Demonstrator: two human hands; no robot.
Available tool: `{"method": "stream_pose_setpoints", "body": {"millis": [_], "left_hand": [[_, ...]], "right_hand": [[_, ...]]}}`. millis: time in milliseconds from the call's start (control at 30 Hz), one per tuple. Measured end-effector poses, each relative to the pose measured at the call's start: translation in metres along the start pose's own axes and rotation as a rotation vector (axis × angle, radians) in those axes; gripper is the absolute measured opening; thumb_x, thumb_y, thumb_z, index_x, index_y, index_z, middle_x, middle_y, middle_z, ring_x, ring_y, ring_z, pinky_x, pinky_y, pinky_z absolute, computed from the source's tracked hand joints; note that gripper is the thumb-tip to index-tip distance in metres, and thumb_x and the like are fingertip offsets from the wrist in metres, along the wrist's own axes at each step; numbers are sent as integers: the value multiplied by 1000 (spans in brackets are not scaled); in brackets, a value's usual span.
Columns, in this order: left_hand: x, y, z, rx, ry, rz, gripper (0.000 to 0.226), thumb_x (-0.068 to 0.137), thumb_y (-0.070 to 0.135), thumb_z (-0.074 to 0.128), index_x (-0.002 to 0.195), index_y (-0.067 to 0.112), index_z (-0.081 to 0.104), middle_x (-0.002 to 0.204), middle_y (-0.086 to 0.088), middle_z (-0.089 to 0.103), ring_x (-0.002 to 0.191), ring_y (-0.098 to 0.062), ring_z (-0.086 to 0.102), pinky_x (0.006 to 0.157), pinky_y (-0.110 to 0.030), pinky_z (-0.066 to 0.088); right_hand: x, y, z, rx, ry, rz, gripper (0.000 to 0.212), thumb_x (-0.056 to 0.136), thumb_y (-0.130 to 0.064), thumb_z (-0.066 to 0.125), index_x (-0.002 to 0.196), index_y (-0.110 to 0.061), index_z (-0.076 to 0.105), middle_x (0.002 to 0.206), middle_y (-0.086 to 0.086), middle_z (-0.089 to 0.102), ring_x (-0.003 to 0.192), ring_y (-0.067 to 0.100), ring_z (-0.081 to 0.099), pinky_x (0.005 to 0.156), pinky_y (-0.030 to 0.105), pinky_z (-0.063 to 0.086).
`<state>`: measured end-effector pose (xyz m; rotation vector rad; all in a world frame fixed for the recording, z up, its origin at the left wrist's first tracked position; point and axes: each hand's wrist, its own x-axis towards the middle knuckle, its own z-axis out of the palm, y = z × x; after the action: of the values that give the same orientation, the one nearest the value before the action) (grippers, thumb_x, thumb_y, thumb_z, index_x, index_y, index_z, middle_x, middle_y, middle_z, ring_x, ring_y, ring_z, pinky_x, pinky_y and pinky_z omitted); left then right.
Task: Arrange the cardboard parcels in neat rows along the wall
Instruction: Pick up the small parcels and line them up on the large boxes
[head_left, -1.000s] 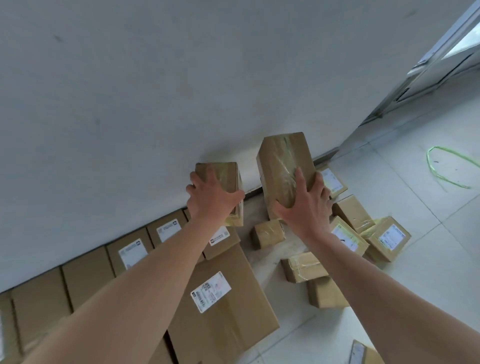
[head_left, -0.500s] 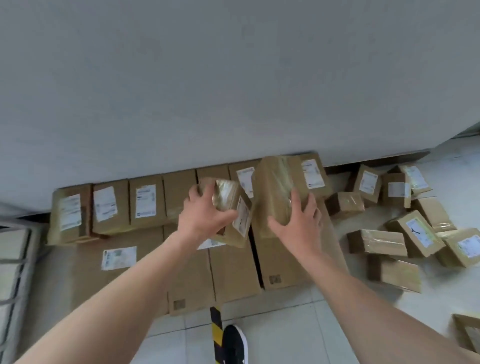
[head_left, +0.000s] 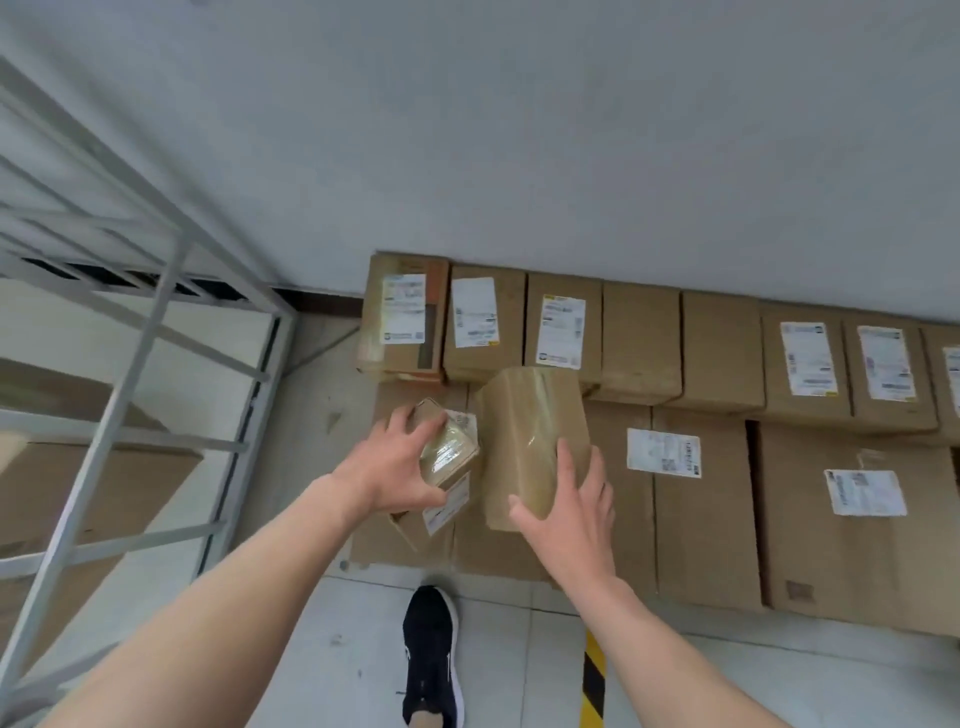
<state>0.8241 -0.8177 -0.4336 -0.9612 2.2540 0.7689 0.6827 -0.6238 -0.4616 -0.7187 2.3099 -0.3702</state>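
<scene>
Left hand (head_left: 400, 470): clamped over the top of a small taped parcel (head_left: 449, 449), held clear of the boxes below; the grip from above suits setting it straight down.
Right hand (head_left: 569, 512): fingers spread along the near end of a taller taped parcel (head_left: 532, 439), gripping it just right of the small parcel.
Back row (head_left: 641, 340): label-up boxes tight against the wall (head_left: 519, 130), edges touching, which keeps the line neat.
Front row (head_left: 701, 509): larger flat cartons just in front of the back row.
Likely aim: both parcels hang over the front row's left end, probably their spot.
Hidden: the carton beneath the small parcel is mostly covered; the rows run off frame to the right; labels are too blurred to read.
</scene>
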Motion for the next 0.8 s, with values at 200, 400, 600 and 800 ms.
{"method": "stream_pose_setpoints", "body": {"millis": [200,400,600,800], "left_hand": [[66,-89,3,-20,-116,69,99,63,53,61,150,48,15,162,2,8,145,-33,14,115,-57,19],[118,-121,-8,2,-9,192,81,74,40,47,149,47,19,160,8,19,147,-25,13,116,-56,17],[117,-115,11,112,158,229,79,75,46,34,151,44,14,154,5,34,138,-23,30,106,-46,28],[139,-91,8,85,118,278,64,93,35,47,152,38,21,151,2,41,136,-24,38,110,-45,35]], "right_hand": [[31,-3,68,113,-87,-7,87,82,-62,53,148,-48,-2,160,-10,-1,146,19,7,115,51,22],[74,11,99,50,-153,117,77,98,-51,39,153,-34,-13,162,3,16,131,30,47,103,44,45],[79,6,115,55,-133,117,85,99,-42,47,152,-32,-19,161,5,17,107,26,59,80,29,45],[82,6,114,91,-120,101,80,101,-35,46,153,-30,-14,158,5,24,106,22,57,86,30,45]]}}
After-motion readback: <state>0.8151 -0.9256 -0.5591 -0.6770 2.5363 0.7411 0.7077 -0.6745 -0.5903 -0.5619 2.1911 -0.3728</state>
